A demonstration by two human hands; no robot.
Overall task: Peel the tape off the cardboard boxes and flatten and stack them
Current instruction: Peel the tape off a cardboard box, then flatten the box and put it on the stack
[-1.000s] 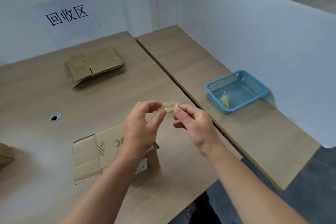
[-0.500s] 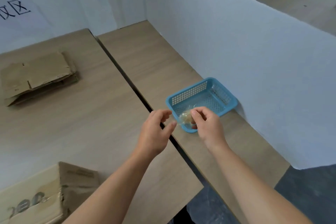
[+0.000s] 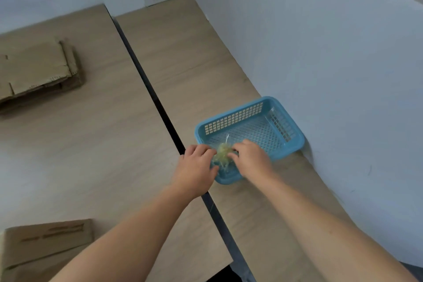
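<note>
Head view: crumpled yellowish tape wad (image 3: 223, 154) over blue mesh plastic basket (image 3: 251, 112).
Left hand (image 3: 196, 167) and right hand (image 3: 251, 160) are pinching it between them.

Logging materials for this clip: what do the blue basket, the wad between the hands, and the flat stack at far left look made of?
Blue basket: moulded plastic, slightly glossy, with lattice walls and floor. Tape wad: clear, yellowish film, crumpled and shiny, probably packing tape. Flat stack: matte brown cardboard, likely corrugated, judging by its rough, ragged edges.
</note>
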